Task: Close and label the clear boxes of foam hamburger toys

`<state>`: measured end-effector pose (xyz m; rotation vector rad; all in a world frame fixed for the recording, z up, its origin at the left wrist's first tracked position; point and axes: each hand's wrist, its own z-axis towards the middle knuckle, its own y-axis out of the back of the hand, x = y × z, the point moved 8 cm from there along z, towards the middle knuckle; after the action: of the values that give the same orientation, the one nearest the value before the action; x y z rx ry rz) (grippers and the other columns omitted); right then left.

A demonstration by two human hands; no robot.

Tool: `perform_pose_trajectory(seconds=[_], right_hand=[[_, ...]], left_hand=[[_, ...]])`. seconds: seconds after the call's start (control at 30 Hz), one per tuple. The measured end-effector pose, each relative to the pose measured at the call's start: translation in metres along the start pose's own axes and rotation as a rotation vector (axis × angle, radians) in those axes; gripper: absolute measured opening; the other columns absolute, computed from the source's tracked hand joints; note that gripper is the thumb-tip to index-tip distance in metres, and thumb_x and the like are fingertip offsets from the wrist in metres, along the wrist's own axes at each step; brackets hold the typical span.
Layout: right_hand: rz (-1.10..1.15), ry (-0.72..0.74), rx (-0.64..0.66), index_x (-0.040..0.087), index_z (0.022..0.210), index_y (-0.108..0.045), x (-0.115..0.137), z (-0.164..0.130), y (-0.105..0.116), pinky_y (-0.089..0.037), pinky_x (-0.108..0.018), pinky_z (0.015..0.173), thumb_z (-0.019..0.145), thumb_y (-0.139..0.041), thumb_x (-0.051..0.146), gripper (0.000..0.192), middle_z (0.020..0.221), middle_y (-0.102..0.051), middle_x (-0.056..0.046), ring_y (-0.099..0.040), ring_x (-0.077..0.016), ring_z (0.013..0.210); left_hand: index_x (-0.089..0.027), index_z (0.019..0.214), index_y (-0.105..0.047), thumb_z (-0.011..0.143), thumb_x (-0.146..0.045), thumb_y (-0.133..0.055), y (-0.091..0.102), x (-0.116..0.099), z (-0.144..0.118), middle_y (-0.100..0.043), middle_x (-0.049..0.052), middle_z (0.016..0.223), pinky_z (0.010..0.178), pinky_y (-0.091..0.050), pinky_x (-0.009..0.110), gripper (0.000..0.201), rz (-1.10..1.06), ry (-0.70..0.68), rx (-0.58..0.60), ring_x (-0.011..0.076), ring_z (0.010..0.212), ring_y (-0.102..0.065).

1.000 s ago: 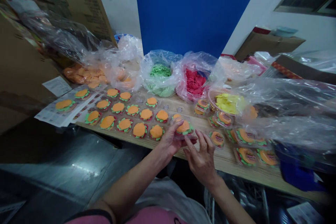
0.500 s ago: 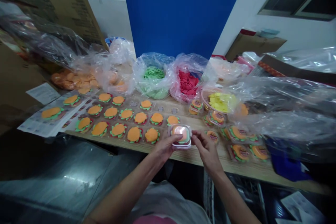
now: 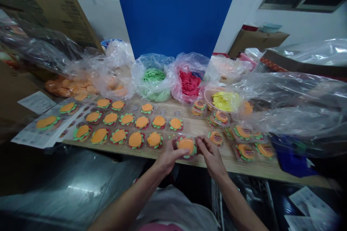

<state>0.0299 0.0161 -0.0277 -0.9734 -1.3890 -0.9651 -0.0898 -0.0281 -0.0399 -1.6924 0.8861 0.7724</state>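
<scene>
Near the front edge of the wooden table [image 3: 195, 130], a clear plastic box with a toy burger [image 3: 186, 145] sits between my hands; an orange bun tops green, frilly lettuce. My left hand [image 3: 170, 156] grips the box from the left, its thumb lying over the front of the bun. At the right side, the fingers of my right hand [image 3: 210, 153] are pinched on the box's edge. To the left lie rows of clear trays with toy burgers [image 3: 118, 135]. A closed box with a labelled burger [image 3: 216, 138] stands just right of my right hand.
Along the back are bags of orange pieces [image 3: 70, 86], green pieces [image 3: 154, 75] and red pieces [image 3: 189, 83]. A basket [image 3: 207, 95] holds yellow pieces. Several packed burgers [image 3: 244, 151] and loose plastic film [image 3: 292, 97] occupy the right. Printed sheets [image 3: 35, 130] lie left.
The box between my hands has tilted, so the lid's bright glare is gone and the orange bun shows clearly. Both hands stay on it. The whole view has shifted slightly.
</scene>
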Motion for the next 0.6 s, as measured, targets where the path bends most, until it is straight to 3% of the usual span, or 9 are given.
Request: perform_pose_trajectory(seconds=[0.2,0.47,0.6], right_hand=[[-0.141,0.093,-0.124,0.017,0.071,-0.051,0.004,-0.007,0.009,-0.036,-0.022,0.054,0.082,-0.05,0.037,0.022,0.064,-0.046,0.002,-0.042,-0.0118,0.061],[-0.103,0.081,-0.215,0.018,0.067,-0.047,-0.004,-0.023,0.014,-0.033,-0.021,0.051,0.083,-0.049,0.037,0.024,0.06,-0.041,0.003,-0.038,-0.0109,0.056],[-0.119,0.056,-0.131,0.018,0.068,-0.048,-0.011,-0.022,0.016,-0.033,-0.021,0.05,0.083,-0.048,0.038,0.025,0.06,-0.041,0.003,-0.039,-0.0112,0.056]], left_hand=[[-0.014,0.09,-0.061,0.055,-0.015,-0.073,-0.009,0.003,-0.007,-0.065,0.006,0.086,0.069,-0.046,0.026,0.037,0.033,0.007,0.065,0.0172,0.076,-0.059],[-0.013,0.085,-0.062,0.057,-0.011,-0.069,-0.014,0.005,-0.01,-0.062,0.004,0.08,0.067,-0.044,0.024,0.029,0.08,0.014,0.117,0.0143,0.071,-0.056],[-0.012,0.083,-0.062,0.058,-0.014,-0.068,-0.012,0.008,-0.01,-0.061,0.003,0.077,0.065,-0.043,0.023,0.026,0.098,0.018,0.14,0.0135,0.069,-0.054]])
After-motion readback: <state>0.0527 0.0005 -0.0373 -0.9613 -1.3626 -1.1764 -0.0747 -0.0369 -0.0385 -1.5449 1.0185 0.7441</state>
